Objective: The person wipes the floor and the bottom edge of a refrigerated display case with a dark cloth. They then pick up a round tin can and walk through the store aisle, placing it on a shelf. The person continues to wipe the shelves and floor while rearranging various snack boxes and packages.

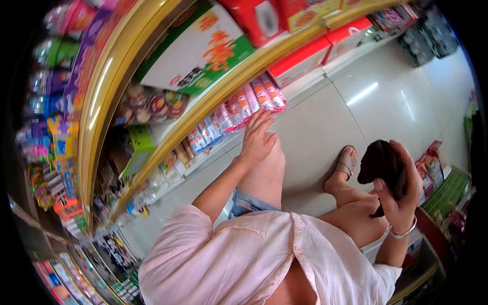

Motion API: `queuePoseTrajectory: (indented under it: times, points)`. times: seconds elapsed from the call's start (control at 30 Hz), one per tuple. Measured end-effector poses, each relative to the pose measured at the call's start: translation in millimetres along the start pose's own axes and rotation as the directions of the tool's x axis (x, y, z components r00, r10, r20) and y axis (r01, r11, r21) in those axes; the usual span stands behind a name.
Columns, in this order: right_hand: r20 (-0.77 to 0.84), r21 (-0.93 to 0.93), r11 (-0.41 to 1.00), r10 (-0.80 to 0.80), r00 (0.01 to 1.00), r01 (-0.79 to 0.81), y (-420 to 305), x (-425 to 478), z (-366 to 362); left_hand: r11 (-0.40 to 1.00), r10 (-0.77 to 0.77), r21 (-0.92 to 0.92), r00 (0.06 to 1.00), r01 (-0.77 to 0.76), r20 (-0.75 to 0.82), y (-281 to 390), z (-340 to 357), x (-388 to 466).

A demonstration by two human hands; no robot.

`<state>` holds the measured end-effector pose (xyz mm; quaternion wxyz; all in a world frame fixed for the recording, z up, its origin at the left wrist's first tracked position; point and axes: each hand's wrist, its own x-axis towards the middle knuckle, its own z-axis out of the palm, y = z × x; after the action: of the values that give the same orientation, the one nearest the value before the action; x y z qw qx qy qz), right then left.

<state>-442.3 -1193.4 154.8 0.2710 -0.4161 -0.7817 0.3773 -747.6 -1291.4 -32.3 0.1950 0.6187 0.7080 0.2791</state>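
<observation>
My left hand (258, 134) reaches over my bent knee to a row of pink and silver snack packets (238, 106) on the lowest shelf. Its fingers are stretched out, and the fingertips meet the packets' front edge without closing round one. Raised at the right, my right hand (402, 190) is shut on a dark brown cloth (381, 164), which is bunched between thumb and fingers. A corner of the cloth hangs below the thumb.
Shelves with a yellow edge rail (213, 103) curve across the left, above the packets. A green and white carton (198, 53) and red boxes (301, 63) stand there. Wrapped bottles (427, 42) sit on the tiled floor (305, 129). A green crate (446, 188) is at the right.
</observation>
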Motion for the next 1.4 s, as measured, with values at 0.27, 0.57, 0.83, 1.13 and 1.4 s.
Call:
queuePoseTrajectory:
  times: [0.27,0.57,0.83,1.13,1.4]
  points:
    - [-0.033,-0.113,0.991,-0.072,0.997,0.068,-9,11,33,0.875,-0.448,-0.006,0.804,0.484,-0.391,-73,-28,-33]
    - [0.003,0.002,0.992,0.13,0.992,-0.13,19,12,34,0.832,-0.545,-0.201,0.828,0.517,-0.129,-186,-22,0]
    - [0.038,0.022,0.992,0.126,0.991,-0.127,118,4,66,0.545,-0.784,-0.41,0.618,0.731,0.059,-136,-69,21]
    - [0.033,0.33,0.843,0.439,0.898,-0.425,170,-46,106,0.53,-0.812,-0.347,0.581,0.773,0.054,-134,-64,29]
    - [0.06,0.431,0.735,0.555,0.829,-0.523,178,-76,111,0.488,-0.841,-0.377,0.54,0.787,0.037,-162,-62,34]
